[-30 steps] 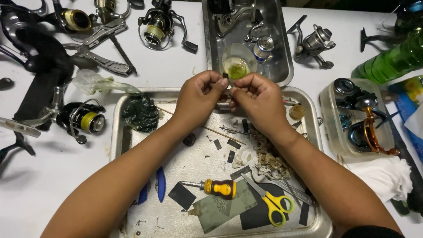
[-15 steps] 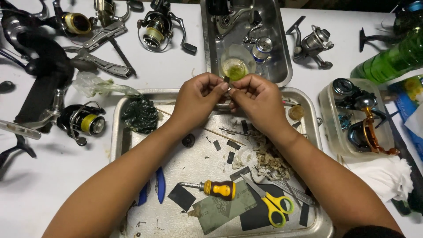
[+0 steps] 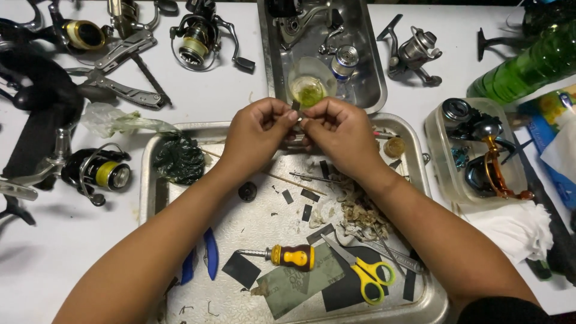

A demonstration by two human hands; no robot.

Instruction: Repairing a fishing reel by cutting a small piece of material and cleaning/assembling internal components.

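Pinching one tiny dark part (image 3: 296, 106) (too small to identify), left hand (image 3: 258, 129) and right hand (image 3: 339, 132) meet above the metal tray (image 3: 150, 198).

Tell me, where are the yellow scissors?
In the head view, the yellow scissors lie low in the metal tray, right of the screwdriver.

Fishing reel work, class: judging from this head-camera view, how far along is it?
Done: dark cut strips and sandpaper lie in the metal tray, beside the yellow-handled scissors and stubby screwdriver.

In hand: left hand and right hand pinch a tiny dark piece, too small to identify.

Left: several reels, like the silver spinning reel, lie unattended.
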